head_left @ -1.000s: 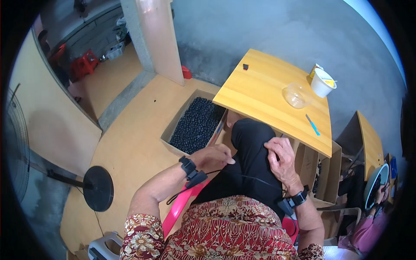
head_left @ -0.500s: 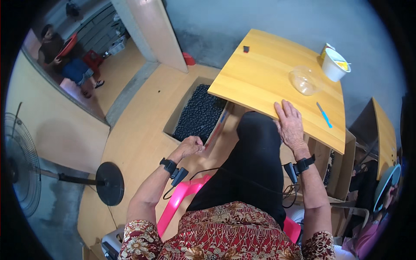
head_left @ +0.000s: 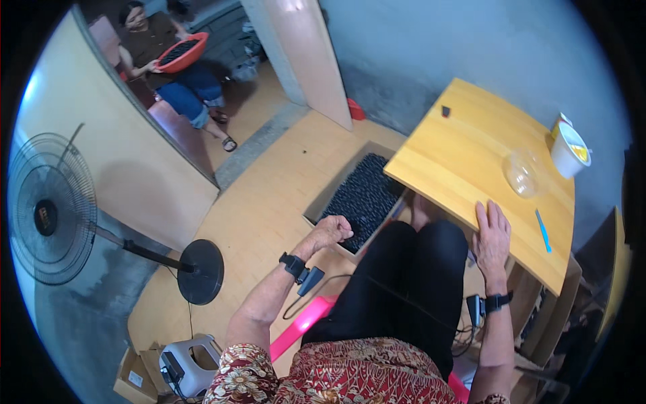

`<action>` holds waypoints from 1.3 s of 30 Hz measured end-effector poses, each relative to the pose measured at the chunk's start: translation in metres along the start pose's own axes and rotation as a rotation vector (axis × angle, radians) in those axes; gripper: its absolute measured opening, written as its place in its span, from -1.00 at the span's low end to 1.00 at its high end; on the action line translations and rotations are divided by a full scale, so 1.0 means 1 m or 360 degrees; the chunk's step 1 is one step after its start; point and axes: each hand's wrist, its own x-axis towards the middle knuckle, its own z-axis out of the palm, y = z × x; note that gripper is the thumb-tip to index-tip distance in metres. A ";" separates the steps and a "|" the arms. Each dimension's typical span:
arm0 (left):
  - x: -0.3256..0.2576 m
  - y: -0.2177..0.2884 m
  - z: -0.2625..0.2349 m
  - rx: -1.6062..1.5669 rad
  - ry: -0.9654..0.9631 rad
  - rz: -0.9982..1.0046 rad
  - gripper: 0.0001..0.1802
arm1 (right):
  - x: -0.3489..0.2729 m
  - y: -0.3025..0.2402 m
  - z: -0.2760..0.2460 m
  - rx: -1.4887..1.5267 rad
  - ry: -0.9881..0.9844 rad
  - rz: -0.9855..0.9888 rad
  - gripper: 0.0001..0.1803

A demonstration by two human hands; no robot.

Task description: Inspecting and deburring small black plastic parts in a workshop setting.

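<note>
My left hand (head_left: pixel 333 230) hovers over the near edge of a cardboard box (head_left: pixel 311 214) on the floor. Its fingers are curled together, and whatever they may hold is hidden. Small, dark, roundish pieces (head_left: pixel 363 192) fill the box. My right hand (head_left: pixel 492 236) rests with outstretched fingers on the near edge of a yellow wooden table (head_left: pixel 451 158), holding nothing. Beyond it on the tabletop are a blue knife-like tool (head_left: pixel 544 231), a clear rounded plastic container (head_left: pixel 521 176) and a white tub (head_left: pixel 568 153) with something yellow in it.
A small dark object (head_left: pixel 445 111) lies near the table's far corner. On the left stands a fan (head_left: pixel 50 212) with a round base (head_left: pixel 200 272). In the doorway a person (head_left: pixel 151 40) carries a red basin (head_left: pixel 185 59) of dark pieces. A pink chair (head_left: pixel 303 326) is beneath me.
My view has swung left, so the room sits farther right in it. The person has come nearer through the doorway with the basin. My right hand stays on the table edge.
</note>
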 end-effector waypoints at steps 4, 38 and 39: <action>-0.030 0.003 -0.031 -0.0504 0.0201 0.0008 -0.82 | 0.001 -0.001 0.002 -0.0031 0.0002 0.0006 -0.21; -0.028 0.165 -0.006 -0.1423 0.0117 0.0256 0.01 | 0.138 -0.038 0.007 0.2859 0.0095 0.1448 -0.37; -0.017 0.170 -0.003 -0.1384 0.0130 0.0297 -0.04 | 0.137 -0.025 0.013 0.2940 0.0088 0.1590 -0.50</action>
